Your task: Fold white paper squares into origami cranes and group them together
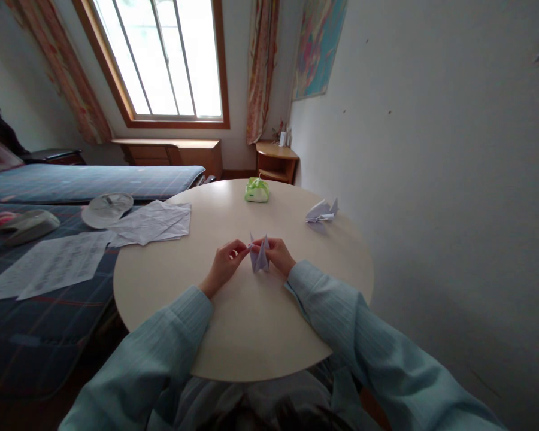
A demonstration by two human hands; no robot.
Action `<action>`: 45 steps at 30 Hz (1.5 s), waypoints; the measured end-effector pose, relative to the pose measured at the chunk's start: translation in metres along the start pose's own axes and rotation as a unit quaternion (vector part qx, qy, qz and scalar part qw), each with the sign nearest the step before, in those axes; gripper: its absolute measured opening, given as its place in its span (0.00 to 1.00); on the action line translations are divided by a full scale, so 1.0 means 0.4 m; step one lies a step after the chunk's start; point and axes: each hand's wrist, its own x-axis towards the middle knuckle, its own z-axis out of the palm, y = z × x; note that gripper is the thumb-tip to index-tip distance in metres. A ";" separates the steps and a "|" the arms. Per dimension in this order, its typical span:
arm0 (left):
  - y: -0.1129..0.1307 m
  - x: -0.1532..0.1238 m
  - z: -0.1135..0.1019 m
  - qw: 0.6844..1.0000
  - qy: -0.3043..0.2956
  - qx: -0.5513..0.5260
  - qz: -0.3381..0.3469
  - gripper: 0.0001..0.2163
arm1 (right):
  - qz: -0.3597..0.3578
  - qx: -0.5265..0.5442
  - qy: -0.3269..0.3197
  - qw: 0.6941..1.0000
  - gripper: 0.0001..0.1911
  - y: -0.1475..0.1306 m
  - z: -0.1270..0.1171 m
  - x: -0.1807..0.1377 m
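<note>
Above the middle of the round table [161, 305], both my hands hold a folded white paper figure [259, 258] with several pointed flaps. My left hand [228, 260] pinches a narrow tip on its left side between thumb and forefinger. From the right, my right hand [278, 254] grips the body of the folded paper, its fingertips partly behind the points. Farther back on the right of the table lies another folded white paper piece [322, 212], touched by neither hand.
A green-and-white tissue pack [256, 190] stands near the table's far edge. Creased paper sheets [155, 222] overlap the left edge, beside printed sheets [67, 263] and a round, pale hat-like item [108, 209] on the bed [49, 341]. The wall [431, 209] rises close on the right.
</note>
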 end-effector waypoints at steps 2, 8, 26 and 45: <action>0.003 -0.001 -0.001 1.000 0.000 0.004 0.003 0.08 | -0.003 -0.006 0.001 1.000 0.18 -0.006 0.001 -0.001; 0.000 -0.001 0.002 1.000 0.011 -0.004 -0.002 0.08 | -0.001 -0.013 0.010 1.000 0.18 -0.006 0.000 0.003; 0.000 -0.003 0.001 0.999 0.044 -0.011 -0.007 0.08 | 0.005 -0.022 0.012 1.000 0.18 -0.011 0.002 0.005; -0.004 -0.001 0.002 0.999 0.027 -0.014 -0.014 0.07 | -0.023 -0.032 0.028 0.999 0.15 -0.007 0.004 -0.002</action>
